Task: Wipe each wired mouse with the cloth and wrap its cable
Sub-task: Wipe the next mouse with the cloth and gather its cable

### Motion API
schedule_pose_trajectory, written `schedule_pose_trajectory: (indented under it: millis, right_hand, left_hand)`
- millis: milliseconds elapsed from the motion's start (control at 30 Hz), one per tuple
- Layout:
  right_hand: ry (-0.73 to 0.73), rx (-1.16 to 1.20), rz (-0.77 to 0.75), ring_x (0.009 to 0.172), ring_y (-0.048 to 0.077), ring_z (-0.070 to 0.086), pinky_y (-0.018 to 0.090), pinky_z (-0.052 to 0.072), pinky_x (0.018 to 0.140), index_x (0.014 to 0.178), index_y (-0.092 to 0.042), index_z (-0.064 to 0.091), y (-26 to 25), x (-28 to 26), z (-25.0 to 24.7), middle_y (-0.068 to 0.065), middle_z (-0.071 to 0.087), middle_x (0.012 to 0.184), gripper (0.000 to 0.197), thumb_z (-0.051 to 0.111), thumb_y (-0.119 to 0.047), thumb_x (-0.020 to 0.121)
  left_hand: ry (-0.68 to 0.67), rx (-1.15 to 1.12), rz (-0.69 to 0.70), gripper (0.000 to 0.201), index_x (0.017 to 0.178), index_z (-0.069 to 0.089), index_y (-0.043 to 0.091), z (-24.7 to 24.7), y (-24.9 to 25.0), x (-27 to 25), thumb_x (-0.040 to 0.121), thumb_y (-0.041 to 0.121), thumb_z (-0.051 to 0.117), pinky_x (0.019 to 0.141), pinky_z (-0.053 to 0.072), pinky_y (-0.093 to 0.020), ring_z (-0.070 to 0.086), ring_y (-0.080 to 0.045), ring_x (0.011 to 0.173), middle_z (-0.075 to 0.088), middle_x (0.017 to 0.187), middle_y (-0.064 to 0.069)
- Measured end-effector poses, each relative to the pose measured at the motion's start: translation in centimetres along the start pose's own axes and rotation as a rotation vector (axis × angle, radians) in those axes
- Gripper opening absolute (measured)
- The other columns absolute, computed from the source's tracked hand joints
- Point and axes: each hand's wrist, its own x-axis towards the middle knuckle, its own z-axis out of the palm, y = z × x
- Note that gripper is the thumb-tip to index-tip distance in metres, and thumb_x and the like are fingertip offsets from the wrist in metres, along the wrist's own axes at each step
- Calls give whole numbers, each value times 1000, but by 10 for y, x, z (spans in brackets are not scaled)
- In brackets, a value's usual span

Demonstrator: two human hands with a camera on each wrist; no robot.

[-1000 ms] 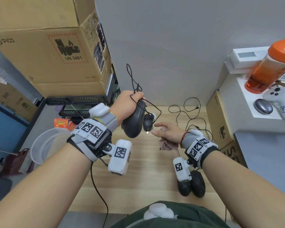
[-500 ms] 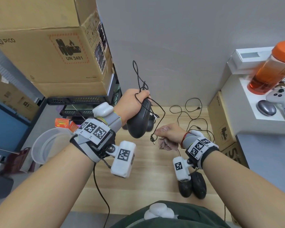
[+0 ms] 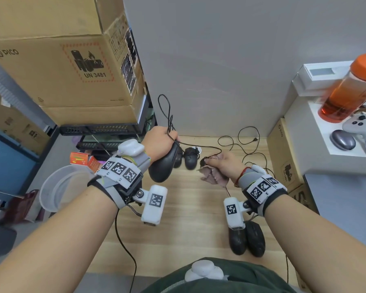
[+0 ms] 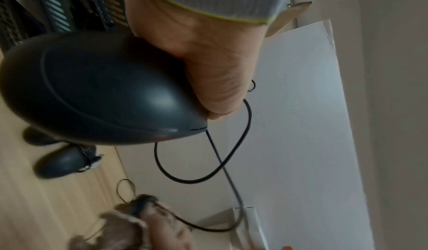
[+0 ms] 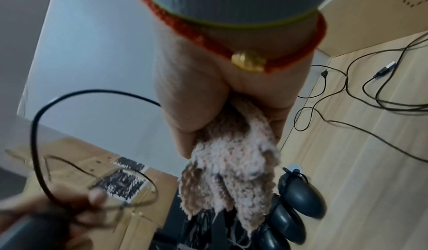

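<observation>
Now my left hand (image 3: 160,138) grips the black mouse (image 3: 164,163) above the counter (image 3: 188,208), while my right hand (image 3: 224,163), cloth (image 3: 212,176) bunched in its palm, has just pinched the cable (image 3: 201,145) and drawn it rightward, taut for wrapping.

Your left hand (image 3: 159,140) holds a black mouse (image 3: 164,166) with a thin black cable (image 3: 199,145). Your right hand (image 3: 226,166) grips a fuzzy cloth (image 3: 212,176) mottled pinkish-beige and brown. Both wrist bands (image 3: 260,187) carry black-and-white square code patterns, and a red cord with a gold bead (image 5: 247,61) circles the right wrist. The table (image 3: 188,218) is pale wood grain. At upper right of the head view stands an orange-capped bottle (image 3: 347,89); at upper left, a brown cardboard box (image 3: 51,70) with red-bordered black print.
</observation>
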Motion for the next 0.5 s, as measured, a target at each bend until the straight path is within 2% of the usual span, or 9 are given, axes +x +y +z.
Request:
schedule_pose_trajectory:
  millis: [100,167,200,267,300,333,367,433,500]
  right_hand:
    - [45,79,-68,52,7,62,18,49,55,82,-1,65,-6,4,-4,-2,68,60,8,63,0,90]
    - [70,120,-89,56,9,63,25,50,62,70,-8,66,-8,6,-8,-2,68,61,21,64,3,88]
    - [67,151,-86,57,12,64,28,51,64,63,-11,67,-10,7,-9,0,68,61,26,65,1,87]
    - [19,165,-81,66,26,65,44,54,70,66,-9,69,-15,2,-8,15,69,71,17,70,-15,82]
    - [-11,169,-77,73,33,64,57,52,72,72,-7,70,-16,1,-6,23,68,78,18,71,-24,79]
    - [-21,168,-75,75,36,61,63,49,72,72,-11,71,-18,-1,-5,24,67,78,19,71,-29,77]
    - [-15,165,-83,70,32,59,58,49,67,66,-15,69,-21,-4,-4,18,64,70,19,69,-30,77]
    - [8,128,-127,51,20,52,33,44,52,57,-18,60,-27,-8,-2,2,55,56,26,66,-24,82]
    - [6,71,-179,46,16,51,24,39,43,65,-15,58,-31,-12,2,3,54,57,23,65,-22,86]
  left_hand:
    - [-27,87,-60,40,89,78,6,9,-16,4,92,35,50,80,47,-36,63,-30,94,73,95,-11]
    - [-49,133,-100,49,91,75,4,16,-26,5,87,43,48,85,51,-42,63,-34,96,71,100,-15]
    - [-67,157,-114,45,93,75,4,20,-30,5,90,42,50,85,51,-42,63,-35,96,70,100,-15]
    - [-106,172,-111,35,92,76,7,26,-35,4,95,35,55,82,50,-39,63,-32,94,70,96,-13]
    - [-126,159,-101,30,85,76,10,29,-36,3,95,32,57,76,48,-36,62,-28,89,69,89,-9]
    - [-142,135,-94,29,75,74,16,32,-34,1,95,29,59,70,44,-33,60,-23,81,66,79,-3]
    - [-160,106,-79,31,65,71,21,35,-31,-1,94,28,61,66,41,-31,57,-18,74,62,70,2]
    - [-197,66,-26,30,60,70,25,41,-27,-1,88,34,63,72,44,-31,59,-19,76,65,69,2]
    - [-237,48,30,34,59,63,21,45,-22,-3,87,39,62,76,43,-36,57,-24,73,63,67,-3]
